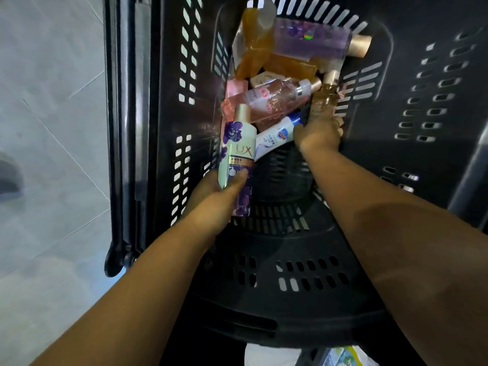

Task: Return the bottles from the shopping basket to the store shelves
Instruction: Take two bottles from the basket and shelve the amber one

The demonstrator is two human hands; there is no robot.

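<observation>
Black basket (169,101): in the head view you look straight down into a slotted plastic tub. It stands on a pale tiled floor (52,114), and its handle (124,128) lies along the left wall.
Left hand (211,199): yours comes in from the lower left. The thumb and fingers are wrapped round the lower end of the Lux bottle.
Lux bottle (237,151): pale green with purple flowers and a gold cap. It is in your left hand over the left side of the basket, with the cap pointing away from you and overlapping the pink bottle.
Right hand (319,136): yours reaches deeper in on the right. The fingers curl round the near end of the gold bottle, though this part is blurred.
Gold bottle (324,99): glittery amber with a gold cap. It leans against the right inner wall, and its base is in your right hand.
Pink bottle (266,99): clear pink with a flowered label. It lies across the middle of the pile with its neck toward the gold bottle.
White bottle (274,138): it has a blue cap and lies slantwise just under the pink one. The cap is beside your right thumb.
Purple bottle (311,40): translucent, with a gold cap. It lies at the far end on top of the pouches.
Pouches (253,46): amber refill packs heaped at the far end of the basket.
</observation>
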